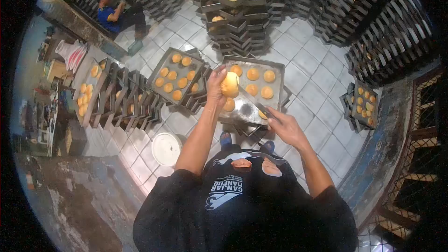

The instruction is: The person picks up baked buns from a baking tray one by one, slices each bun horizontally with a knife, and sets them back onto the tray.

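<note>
Raised over the near tray, my left hand has its fingers wrapped round a golden bun. My right hand grips the dark handle of a spatula or knife, whose metal blade slants up towards the bun. Whether the blade touches the bun is unclear. Beneath both hands lies a metal tray with several round buns, one of them near its right side. The tray's lower middle shows bare, stained metal. Part of a bun is hidden behind the right hand's tool.
Another tray of buns stands to the left on a stack. Tall tray stacks rise ahead, with more at both sides. A white bucket is at the lower left. A seated person in blue is at the upper left.
</note>
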A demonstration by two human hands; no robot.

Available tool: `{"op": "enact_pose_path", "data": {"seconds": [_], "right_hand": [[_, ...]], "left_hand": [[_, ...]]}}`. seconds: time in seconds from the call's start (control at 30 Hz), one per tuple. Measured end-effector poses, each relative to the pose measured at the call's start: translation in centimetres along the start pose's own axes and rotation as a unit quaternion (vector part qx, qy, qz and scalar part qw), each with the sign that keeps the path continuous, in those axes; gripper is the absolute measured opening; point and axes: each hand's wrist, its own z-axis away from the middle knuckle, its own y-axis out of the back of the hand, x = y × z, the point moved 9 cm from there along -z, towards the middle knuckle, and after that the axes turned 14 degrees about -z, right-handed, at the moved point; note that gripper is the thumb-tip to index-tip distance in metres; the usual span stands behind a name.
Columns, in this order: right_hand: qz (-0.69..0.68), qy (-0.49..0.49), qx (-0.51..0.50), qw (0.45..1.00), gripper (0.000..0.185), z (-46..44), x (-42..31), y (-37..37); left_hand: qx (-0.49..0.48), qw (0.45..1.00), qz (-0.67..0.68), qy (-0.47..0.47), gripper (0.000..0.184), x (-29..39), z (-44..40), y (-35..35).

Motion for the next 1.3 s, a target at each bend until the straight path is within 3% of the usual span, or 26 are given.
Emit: {"op": "enact_pose_path", "data": {"seconds": [0.1,0.17,0.23,0.3,0.47,0.57,0.8,0.97,1.0,1.03,1.1,1.13,1.2,1.23,1.27,1.3], "right_hand": [[-0.021,-0.037,-0.002,0.999,0.048,-0.1,0.6,-0.7],[-0.011,-0.048,0.008,0.999,0.048,-1.7,1.6,-1.5],[0.061,0.056,0.041,0.996,0.047,-4.4,1.3,-2.4],[0.074,0.049,0.040,0.995,0.047,-5.3,1.8,-2.5],[0.020,-0.053,-0.001,0.998,0.047,-1.5,2.6,-0.7],[-0.023,-0.044,0.002,0.999,0.047,0.4,4.1,0.0],[-0.054,-0.106,0.026,0.993,0.048,-6.2,8.2,-5.1],[-0.094,-0.059,0.049,0.993,0.049,-6.2,13.6,-6.4],[-0.103,0.007,0.060,0.993,0.048,-5.1,14.2,-6.2],[-0.101,-0.006,0.060,0.993,0.048,-3.6,15.7,-6.0],[0.040,-0.124,0.046,0.990,0.048,0.4,20.2,-4.9],[0.032,-0.175,0.048,0.983,0.048,3.1,23.2,-4.5],[0.015,-0.157,0.055,0.986,0.047,7.9,25.1,-3.1],[0.005,-0.089,0.060,0.994,0.047,9.7,24.4,-2.6],[0.007,-0.101,0.058,0.993,0.047,10.9,24.3,-2.5],[-0.095,-0.274,0.123,0.949,0.047,13.2,26.6,-1.7]], "left_hand": [[-0.008,1.000,-0.009,-0.003,0.040,-1.2,0.1,0.1],[-0.006,0.999,0.003,0.046,0.042,-3.9,1.3,-1.4],[-0.001,0.998,0.008,0.062,0.043,-6.2,1.4,-2.0],[0.028,0.997,0.026,0.062,0.040,-6.7,1.2,-1.7],[0.046,0.998,0.005,0.051,0.036,-4.6,-0.8,1.2],[0.059,0.997,0.008,0.049,0.039,-5.1,-1.7,2.7],[0.081,0.989,0.030,0.117,0.044,-11.4,0.5,0.0],[0.131,0.981,0.015,0.139,0.040,-15.4,-0.8,3.0],[0.142,0.978,0.013,0.152,0.039,-16.7,-1.3,3.9],[0.147,0.976,0.015,0.163,0.039,-18.1,-1.9,5.0],[0.144,0.974,-0.030,0.173,0.037,-21.6,-3.2,8.0],[0.146,0.972,-0.038,0.181,0.037,-23.8,-3.8,9.6],[0.153,0.963,-0.062,0.212,0.038,-28.7,-4.4,12.8],[0.153,0.956,-0.091,0.232,0.039,-30.7,-4.3,14.0],[0.148,0.949,-0.080,0.268,0.038,-31.5,-4.1,14.1],[0.152,0.945,-0.077,0.278,0.038,-33.0,-4.1,15.2]]}}
